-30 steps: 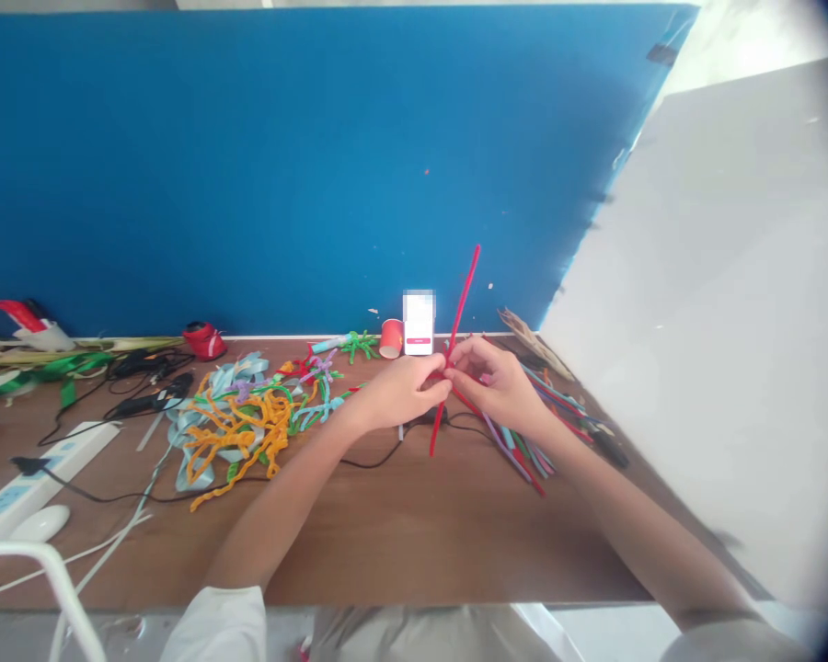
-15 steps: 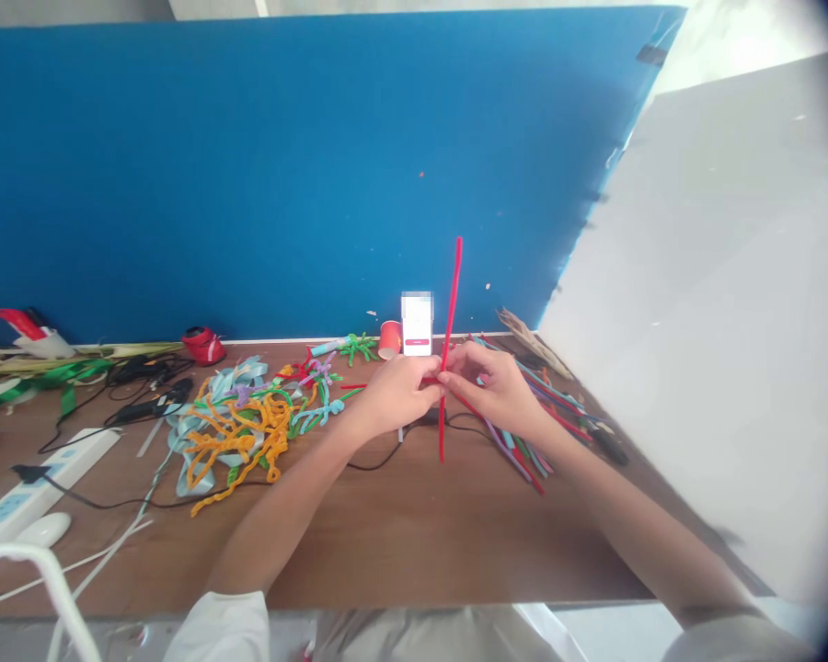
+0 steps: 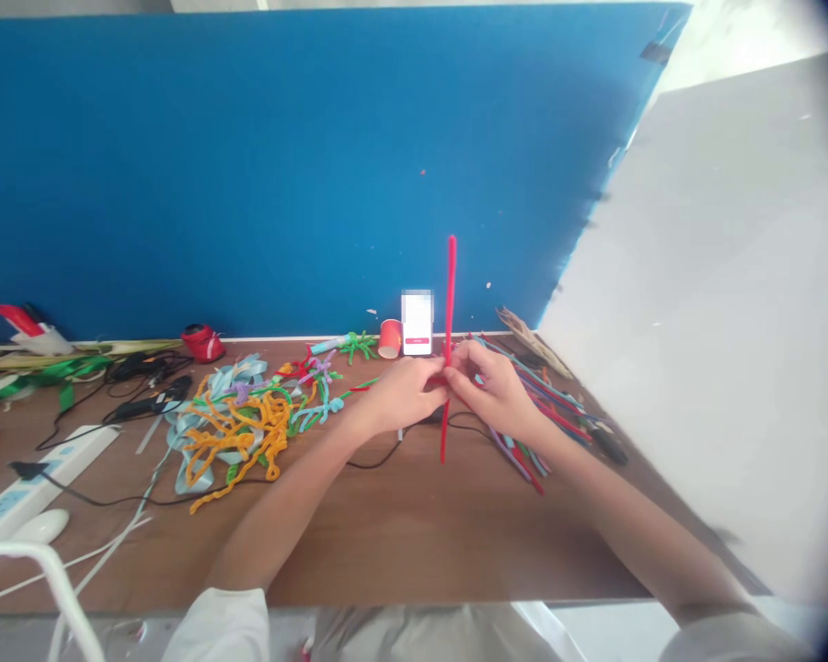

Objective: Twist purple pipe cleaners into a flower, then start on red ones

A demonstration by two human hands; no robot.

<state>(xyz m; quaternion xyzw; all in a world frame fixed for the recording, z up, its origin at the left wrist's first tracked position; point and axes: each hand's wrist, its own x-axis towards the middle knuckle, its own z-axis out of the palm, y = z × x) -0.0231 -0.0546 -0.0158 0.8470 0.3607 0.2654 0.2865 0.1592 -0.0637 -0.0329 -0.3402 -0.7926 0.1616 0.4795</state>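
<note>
A red pipe cleaner (image 3: pixel 451 290) stands nearly upright between my hands, its long end rising above the fingers and a shorter end hanging below. My left hand (image 3: pixel 406 391) pinches it from the left, thumb and fingers closed at the crossing point. From the right, my right hand (image 3: pixel 487 382) grips it at the same spot, fingertips touching those of the left. The exact bend or twist at the pinch is hidden by the fingers. Just behind the hands a phone (image 3: pixel 417 324) with a lit screen leans upright, beside a red paper cup (image 3: pixel 390 339).
Loose pipe cleaners (image 3: pixel 524 455) lie under and beyond my right hand. To the left is a tangle of orange pipe cleaners (image 3: pixel 269 428) and pale blue ribbon (image 3: pixel 197 473). A white power strip (image 3: pixel 48 487) with black cables sits farther left. A blue partition (image 3: pixel 282 165) closes off the back.
The red pipe cleaner's upper end has swung slightly left and stands straighter. The red length that stuck out left of my left hand has mostly gone from view. Both hands keep their pinch.
</note>
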